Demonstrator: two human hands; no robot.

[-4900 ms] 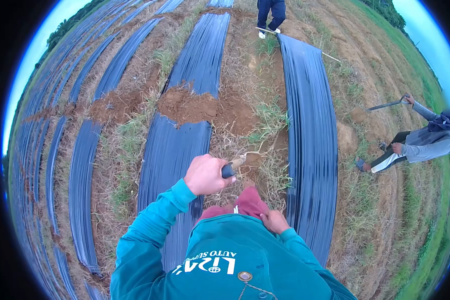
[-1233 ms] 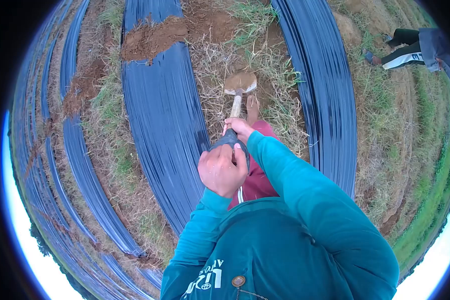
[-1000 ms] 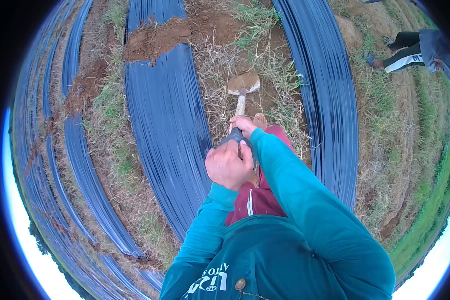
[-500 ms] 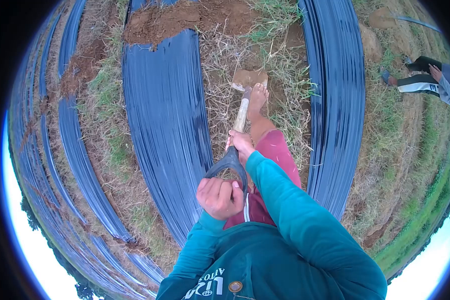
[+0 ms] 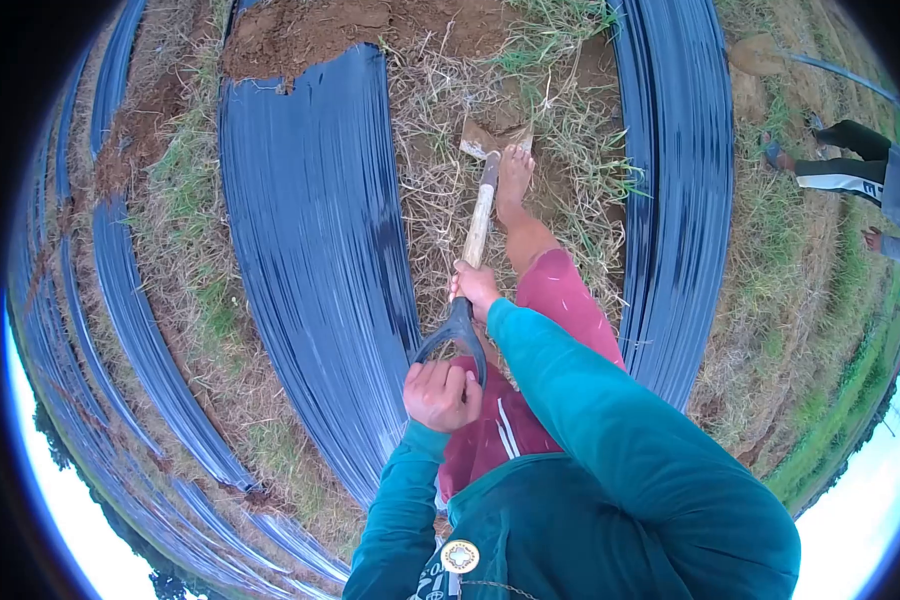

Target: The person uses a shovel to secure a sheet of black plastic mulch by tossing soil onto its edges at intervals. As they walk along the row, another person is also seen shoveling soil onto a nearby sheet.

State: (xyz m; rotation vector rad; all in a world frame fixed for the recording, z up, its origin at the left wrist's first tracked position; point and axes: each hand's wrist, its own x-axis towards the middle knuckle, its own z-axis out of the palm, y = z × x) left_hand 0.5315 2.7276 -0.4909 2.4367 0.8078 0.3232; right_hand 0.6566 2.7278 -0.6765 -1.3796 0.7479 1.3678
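A shovel [image 5: 478,225] with a pale wooden shaft and a black D-shaped grip slants away from my body. My left hand [image 5: 443,394] is closed around the crossbar of that grip. Lower on the shaft, just above the grip's fork, my right hand [image 5: 476,287] is wrapped round the wood. The soil-smeared blade [image 5: 480,141] meets the ground among dry grass. My bare foot [image 5: 514,178] is at the blade's rear edge, its toes over the metal; how deep the blade sits is hidden.
Black plastic sheeting covers a bed on the left [image 5: 315,200] and another on the right [image 5: 675,200]. Loose brown soil [image 5: 310,35] lies across the left bed's far end. At right stands another person [image 5: 850,165] near a second shovel [image 5: 760,55].
The blade shows less of its face, with my foot still at its edge. My left hand and the grip have shifted slightly. The other person's hand has moved away from their leg.
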